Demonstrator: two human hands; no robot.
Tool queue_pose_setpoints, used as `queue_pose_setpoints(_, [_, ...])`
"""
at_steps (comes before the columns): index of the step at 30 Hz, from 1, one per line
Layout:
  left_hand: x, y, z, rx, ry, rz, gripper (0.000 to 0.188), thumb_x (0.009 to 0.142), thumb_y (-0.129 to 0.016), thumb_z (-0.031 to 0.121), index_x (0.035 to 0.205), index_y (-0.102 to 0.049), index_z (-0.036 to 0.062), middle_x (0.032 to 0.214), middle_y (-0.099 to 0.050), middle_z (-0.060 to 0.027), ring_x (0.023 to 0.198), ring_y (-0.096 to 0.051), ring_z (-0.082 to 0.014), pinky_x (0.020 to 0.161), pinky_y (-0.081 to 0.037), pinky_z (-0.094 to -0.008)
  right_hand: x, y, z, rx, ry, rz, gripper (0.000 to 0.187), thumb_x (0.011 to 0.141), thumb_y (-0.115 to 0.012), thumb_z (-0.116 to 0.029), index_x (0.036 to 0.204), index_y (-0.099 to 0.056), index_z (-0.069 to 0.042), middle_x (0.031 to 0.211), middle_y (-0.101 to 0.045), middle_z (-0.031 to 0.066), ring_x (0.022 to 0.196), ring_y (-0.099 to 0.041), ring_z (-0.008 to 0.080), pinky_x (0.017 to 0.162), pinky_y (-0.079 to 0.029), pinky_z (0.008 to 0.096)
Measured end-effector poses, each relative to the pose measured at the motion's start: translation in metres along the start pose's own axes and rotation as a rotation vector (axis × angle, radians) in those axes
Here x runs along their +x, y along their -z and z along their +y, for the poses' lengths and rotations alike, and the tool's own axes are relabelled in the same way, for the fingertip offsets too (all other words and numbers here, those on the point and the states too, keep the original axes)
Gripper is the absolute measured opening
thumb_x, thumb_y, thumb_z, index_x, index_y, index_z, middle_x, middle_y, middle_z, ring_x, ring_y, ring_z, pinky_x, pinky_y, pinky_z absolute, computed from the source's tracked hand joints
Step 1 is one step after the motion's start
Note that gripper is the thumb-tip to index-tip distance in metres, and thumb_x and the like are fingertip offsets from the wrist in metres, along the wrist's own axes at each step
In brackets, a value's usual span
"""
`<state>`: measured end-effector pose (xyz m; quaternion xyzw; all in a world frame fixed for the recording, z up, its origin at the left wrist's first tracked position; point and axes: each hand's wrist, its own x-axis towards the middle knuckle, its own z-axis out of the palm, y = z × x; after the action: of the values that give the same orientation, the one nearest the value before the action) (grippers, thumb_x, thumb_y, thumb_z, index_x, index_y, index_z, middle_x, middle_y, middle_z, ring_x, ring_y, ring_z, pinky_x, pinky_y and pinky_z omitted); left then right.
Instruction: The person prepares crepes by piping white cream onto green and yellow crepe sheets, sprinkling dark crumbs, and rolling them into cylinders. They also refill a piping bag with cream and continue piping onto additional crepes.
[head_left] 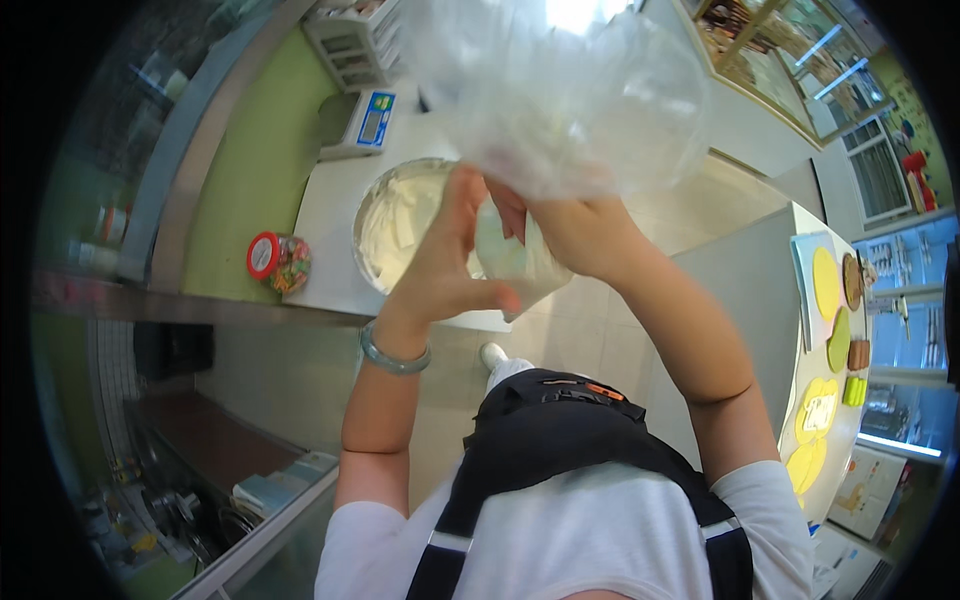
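Note:
A large clear plastic bag (590, 120) billows in front of me, blurred, covering part of the far counter. My right hand (575, 235) is closed on the gathered plastic below it, its fingers partly hidden by the film. A whitish, translucent lower part (545, 270) of plastic hangs beneath that hand. Beside it my left hand (440, 255) is open in a C shape, thumb and fingers apart, with the thumb tip close to the plastic; I cannot tell whether it touches. Just beyond the left hand stands a round bowl (357, 225) of white cream (392, 230).
A digital scale (358, 124) and a white rack (355, 50) stand farther back on the counter. A red-lidded jar of colourful sweets (280, 262) sits at the left. On the right, a second counter (740, 265) carries yellow and green flat shapes (826, 283).

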<state>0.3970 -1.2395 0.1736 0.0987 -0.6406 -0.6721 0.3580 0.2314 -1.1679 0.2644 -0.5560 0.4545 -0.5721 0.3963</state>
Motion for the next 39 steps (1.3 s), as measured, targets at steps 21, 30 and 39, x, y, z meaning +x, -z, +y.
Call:
queue_pose_setpoints(21, [0.022, -0.608, -0.054, 0.075, -0.445, -1.494, 0.022, 0.097, -0.062, 0.019, 0.114, -0.067, 0.0061, 0.113, -0.073, -0.0140, 0.126, -0.061, -0.0324, 0.118, -0.036, -0.0544, -0.545, 0.250, -0.022, -0.528, -0.199, 0.707, 0.051, 0.108, -0.054, -0.032, 0.153, -0.047, -0.010, 0.156, -0.048, 0.0175, 0.147, -0.044, 0.0291, 0.122, -0.034, 0.0450])
queue_pose_setpoints(30, [0.011, -0.740, -0.060, 0.039, -0.561, -1.734, 0.081, 0.085, -0.082, 0.010, 0.156, -0.043, 0.0043, 0.165, -0.037, -0.0212, 0.147, -0.043, -0.0401, 0.123, -0.032, -0.0563, -0.720, 0.273, -0.038, -0.143, 0.451, 1.781, 0.033, 0.115, -0.034, -0.034, 0.106, -0.055, -0.011, 0.137, -0.060, 0.0195, 0.139, -0.051, 0.0358, 0.119, -0.041, 0.0517])
queue_pose_setpoints(39, [0.162, -0.787, -0.202, 0.043, 0.017, -1.860, 0.071, 0.088, -0.074, -0.003, 0.154, -0.049, 0.0035, 0.140, -0.067, -0.0151, 0.131, -0.062, -0.0280, 0.115, -0.043, -0.0413, -0.880, 0.388, -0.093, -1.229, 0.404, 2.596, 0.035, 0.114, -0.042, -0.028, 0.087, -0.051, -0.007, 0.104, -0.068, 0.0144, 0.111, -0.062, 0.0271, 0.106, -0.046, 0.0410])
